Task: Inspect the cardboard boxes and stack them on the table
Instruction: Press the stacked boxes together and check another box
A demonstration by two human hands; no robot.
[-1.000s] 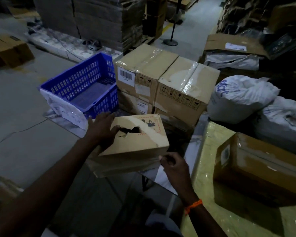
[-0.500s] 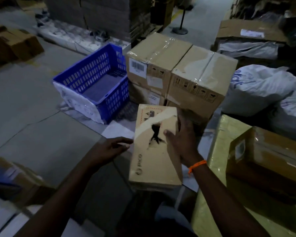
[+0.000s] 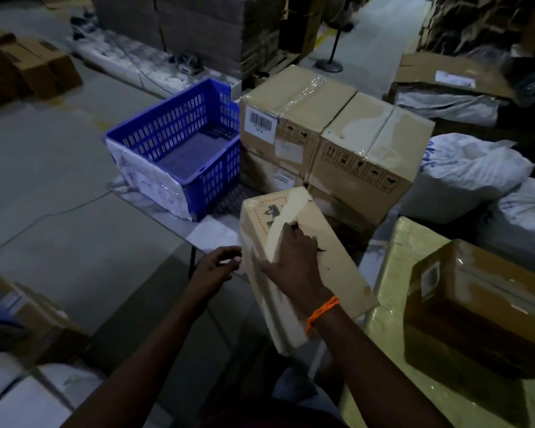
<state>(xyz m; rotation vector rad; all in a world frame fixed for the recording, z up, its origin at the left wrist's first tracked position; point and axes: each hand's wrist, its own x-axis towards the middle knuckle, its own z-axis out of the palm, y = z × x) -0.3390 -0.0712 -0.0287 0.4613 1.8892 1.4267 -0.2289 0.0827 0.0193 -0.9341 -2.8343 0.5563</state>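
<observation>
Tilted further, the cardboard box (image 3: pixel 343 273) lies under the gripping right hand (image 3: pixel 294 264); the left hand (image 3: pixel 217 267), loosely curled and empty, hovers beside.

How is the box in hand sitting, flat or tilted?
Tilted: the box slopes, far end raised, near end low; the right hand grips its upper edge.

Right grip (image 3: pixel 291 261) clasps the cardboard box (image 3: pixel 337 273) from above, thumb round its left edge. Left grip (image 3: pixel 220 264) loosely curled, holding nothing.

head view, looking forward-down, close over hands (image 3: pixel 294 261).
</observation>
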